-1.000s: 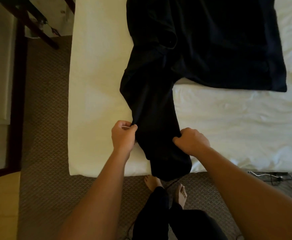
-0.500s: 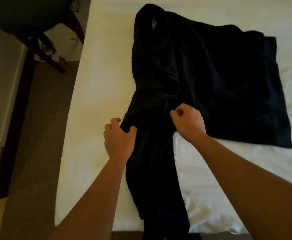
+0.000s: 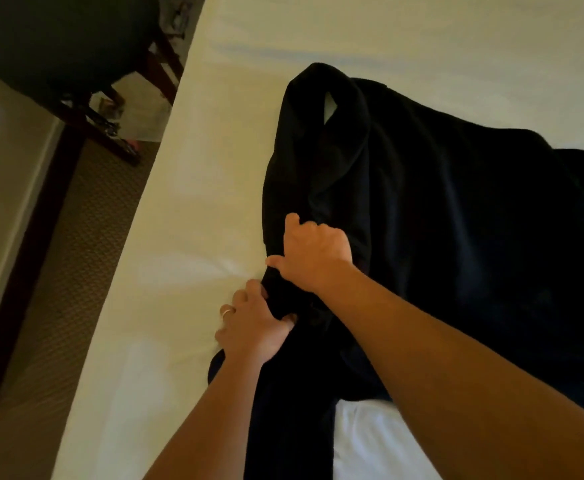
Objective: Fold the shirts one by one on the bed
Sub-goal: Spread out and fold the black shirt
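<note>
mostly the white bed (image 3: 186, 216) fills the frame, its edges cut off on three sides. one black shirt (image 3: 456, 237) lies spread across centre and right, folds lost in the dark cloth and its right part cropped. one sleeve runs off the bottom edge. the right hand (image 3: 313, 252) grips the sleeve's bunched top; the left hand (image 3: 254, 329), ring visible, pinches it just below, fingertips hidden.
</note>
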A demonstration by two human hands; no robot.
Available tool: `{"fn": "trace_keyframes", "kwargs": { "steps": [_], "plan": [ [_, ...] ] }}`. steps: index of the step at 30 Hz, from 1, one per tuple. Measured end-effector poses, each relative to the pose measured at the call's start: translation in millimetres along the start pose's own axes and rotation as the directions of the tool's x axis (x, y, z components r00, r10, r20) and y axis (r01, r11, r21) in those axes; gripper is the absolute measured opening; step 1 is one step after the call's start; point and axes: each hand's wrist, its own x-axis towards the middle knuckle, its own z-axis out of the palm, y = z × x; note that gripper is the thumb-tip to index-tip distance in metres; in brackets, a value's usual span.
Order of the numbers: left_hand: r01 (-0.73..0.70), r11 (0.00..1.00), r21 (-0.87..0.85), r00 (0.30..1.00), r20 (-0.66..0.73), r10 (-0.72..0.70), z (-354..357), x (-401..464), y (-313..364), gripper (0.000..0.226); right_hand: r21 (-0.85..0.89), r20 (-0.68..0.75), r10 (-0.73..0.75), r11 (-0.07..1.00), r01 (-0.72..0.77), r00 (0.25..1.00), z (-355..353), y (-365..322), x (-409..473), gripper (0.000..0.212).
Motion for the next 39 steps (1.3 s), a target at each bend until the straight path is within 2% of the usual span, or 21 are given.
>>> {"fn": "trace_keyframes", "kwargs": {
  "steps": [2, 4, 7, 9, 10, 11, 12, 13, 14, 15, 16, 19, 22, 25, 27, 30, 32, 34, 36, 38, 39],
  "plan": [
    [0.017, 1.000, 0.004, 1.000, 0.002, -0.017, 2.1, 3.5, 1.7, 0.057, -0.003, -0.030, 0.015, 1.000, -0.015, 0.999, 6.3, -1.0, 12.1, 0.046],
    [0.030, 1.000, -0.008, 1.000, 0.007, -0.030, 3.0, 5.0, 1.6, 0.058, 0.021, 0.020, -0.015, 1.000, 0.014, 1.000, -0.4, 2.0, 18.1, 0.023],
    [0.054, 0.998, -0.020, 0.998, 0.018, -0.053, 3.0, 8.4, 3.1, 0.059, 0.135, 0.245, -0.030, 0.991, -0.004, 0.969, -28.9, 5.8, 31.1, 0.024],
    [0.057, 0.998, -0.021, 0.998, 0.016, -0.057, 2.5, 7.3, 3.1, 0.059, 0.401, 0.332, -0.041, 0.910, -0.102, 0.942, -58.5, 12.7, 53.2, 0.026],
    [0.054, 0.998, -0.022, 0.998, 0.014, -0.054, 2.3, 6.2, 2.6, 0.060, 0.633, 0.236, -0.034, 0.764, -0.128, 0.971, -76.7, 19.8, 67.6, 0.027],
    [0.051, 0.998, -0.026, 0.999, 0.010, -0.050, 1.0, 6.5, 4.4, 0.059, 0.861, 0.064, 0.069, 0.500, -0.091, 0.996, -99.9, 31.4, 82.8, 0.023],
    [0.053, 0.998, -0.030, 0.999, 0.013, -0.053, 0.8, 5.7, 4.0, 0.059, 0.985, -0.083, 0.262, 0.165, 0.040, 0.962, -123.6, 43.9, 93.5, 0.020],
    [0.052, 0.998, -0.038, 0.999, 0.013, -0.052, -0.2, 6.4, 5.4, 0.059, 0.972, -0.130, 0.453, -0.116, 0.203, 0.882, -148.2, 56.0, 99.1, 0.035],
    [0.055, 0.997, -0.049, 0.998, 0.017, -0.054, -0.8, 6.6, 5.4, 0.059, 0.902, -0.124, 0.546, -0.286, 0.323, 0.829, -161.8, 67.6, 101.2, 0.053],
    [0.058, 0.996, -0.061, 0.998, 0.019, -0.057, -1.8, 7.0, 5.4, 0.059, 0.875, -0.143, 0.573, -0.309, 0.374, 0.807, -166.3, 73.4, 100.3, 0.061],
    [0.059, 0.996, -0.070, 0.998, 0.017, -0.058, -2.7, 6.7, 5.5, 0.059, 0.911, -0.198, 0.553, -0.202, 0.360, 0.809, -162.0, 72.9, 94.8, 0.063],
    [0.046, 0.995, -0.085, 0.999, -0.005, -0.047, -3.6, 9.3, 4.8, 0.058, 0.935, -0.301, 0.361, 0.295, 0.198, 0.883, -107.2, 63.7, 73.1, 0.046],
    [0.010, 0.994, -0.110, 0.999, -0.039, -0.014, -3.5, 4.5, 5.4, 0.054, 0.822, -0.220, 0.259, 0.569, 0.036, 0.940, -50.9, 73.5, 54.5, 0.034],
    [-0.080, 0.968, -0.237, 0.988, -0.150, 0.045, -2.4, -6.8, 0.2, 0.047, 0.548, -0.235, 0.070, 0.833, 0.073, 0.970, -17.9, 82.8, 37.4, 0.050],
    [-0.185, 0.961, -0.208, 0.964, -0.226, 0.137, 5.2, -16.4, -9.7, 0.053, 0.397, -0.232, -0.019, 0.911, 0.112, 0.973, -6.6, 82.5, 34.5, 0.067],
    [-0.354, 0.923, 0.148, 0.868, -0.315, 0.384, 24.4, -30.1, -16.4, 0.080, 0.128, -0.166, -0.040, 0.990, 0.062, 0.985, -14.3, 83.6, 42.7, 0.090],
    [-0.400, 0.872, 0.282, 0.805, -0.347, 0.481, 30.5, -30.2, -14.6, 0.078, -0.045, -0.096, -0.034, 0.999, 0.029, 0.995, -28.7, 80.8, 51.1, 0.079],
    [-0.484, 0.827, 0.287, 0.713, -0.419, 0.562, 31.3, -24.4, -13.4, 0.049, -0.106, -0.053, 0.011, 0.994, -0.016, 0.999, -45.8, 73.8, 60.2, 0.048],
    [-0.552, 0.827, 0.102, 0.678, -0.522, 0.517, 19.0, -22.4, -8.5, 0.020, 0.023, -0.090, 0.082, 0.997, -0.080, 0.993, -57.3, 63.5, 68.3, 0.033],
    [-0.488, 0.808, -0.332, 0.799, -0.541, 0.261, -1.1, -19.8, -8.8, 0.024, 0.439, -0.131, 0.189, 0.891, -0.114, 0.973, -64.5, 47.6, 83.4, 0.032],
    [-0.388, 0.720, -0.575, 0.861, -0.505, 0.061, -12.2, -14.9, -12.7, 0.027, 0.659, -0.146, 0.228, 0.748, -0.077, 0.963, -68.2, 39.4, 92.7, 0.032]
  ]
}}
